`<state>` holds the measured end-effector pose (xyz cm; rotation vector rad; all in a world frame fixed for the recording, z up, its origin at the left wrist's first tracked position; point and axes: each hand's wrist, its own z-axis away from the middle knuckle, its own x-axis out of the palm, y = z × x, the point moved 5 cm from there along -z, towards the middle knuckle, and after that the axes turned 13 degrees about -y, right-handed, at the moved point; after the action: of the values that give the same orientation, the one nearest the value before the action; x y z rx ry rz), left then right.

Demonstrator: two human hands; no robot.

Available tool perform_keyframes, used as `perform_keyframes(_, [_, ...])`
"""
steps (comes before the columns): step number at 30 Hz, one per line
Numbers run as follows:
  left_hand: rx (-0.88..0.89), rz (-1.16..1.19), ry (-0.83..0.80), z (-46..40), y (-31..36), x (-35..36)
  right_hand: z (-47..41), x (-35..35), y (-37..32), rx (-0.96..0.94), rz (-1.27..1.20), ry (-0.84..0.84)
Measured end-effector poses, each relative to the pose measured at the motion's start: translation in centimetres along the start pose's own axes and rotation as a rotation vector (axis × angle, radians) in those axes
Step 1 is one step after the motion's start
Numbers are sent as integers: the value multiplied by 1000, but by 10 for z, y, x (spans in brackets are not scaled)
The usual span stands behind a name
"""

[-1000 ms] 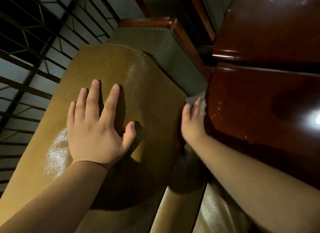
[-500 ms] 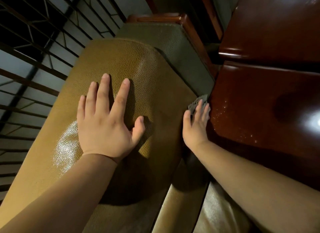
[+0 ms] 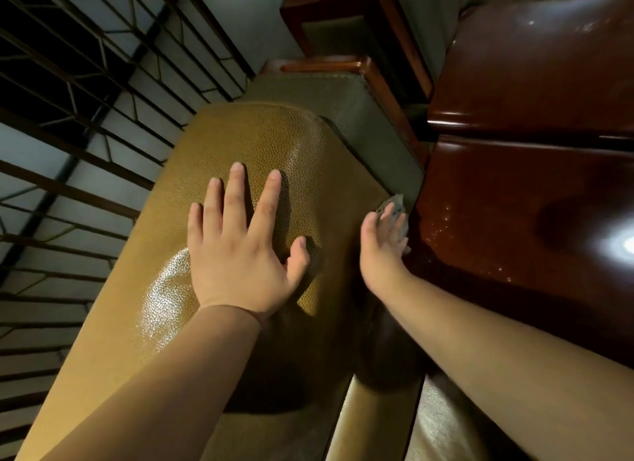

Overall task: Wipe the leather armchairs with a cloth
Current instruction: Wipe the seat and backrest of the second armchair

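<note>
Grip on the cloth: right hand presses it with near-straight fingers into the gap between the armchair cushion's edge and the wooden arm; whether the thumb pinches it cannot be told. Left hand lies spread flat on the cushion, bracing. Judged: cloth is light, limp and bunches easily, best held wadded under the palm; the pebbled leather looks firm and slick. No labels or writing legible.
</note>
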<state>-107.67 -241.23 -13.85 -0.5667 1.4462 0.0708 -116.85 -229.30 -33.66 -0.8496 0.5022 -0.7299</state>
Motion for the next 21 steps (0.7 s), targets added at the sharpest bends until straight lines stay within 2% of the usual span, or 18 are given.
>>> perform_keyframes(2, [7, -4, 3, -2, -1, 1, 34, 20, -9, -129, 63, -13])
perform_keyframes(4, [16, 1, -3, -3, -1, 1, 88, 61, -6, -330, 100, -150])
perform_keyframes(7, [27, 7, -6, -3, -2, 0, 115, 84, 2, -419, 187, -272])
perform_keyframes(10, [31, 19, -2, -5, -5, -1, 82, 47, -22, -392, 205, -153])
perform_keyframes(14, [41, 33, -3, -4, -7, 4, 45, 17, -46, -356, 19, 29])
perform_keyframes(18, [54, 53, -10, -6, -5, 4, 94, 74, -17, -522, 139, -26])
perform_keyframes(20, [51, 59, -17, -6, -5, 2, 109, 82, -5, -577, 211, -72])
perform_keyframes(21, [48, 70, -19, -7, -4, 1, 104, 78, -8, -607, 259, -33])
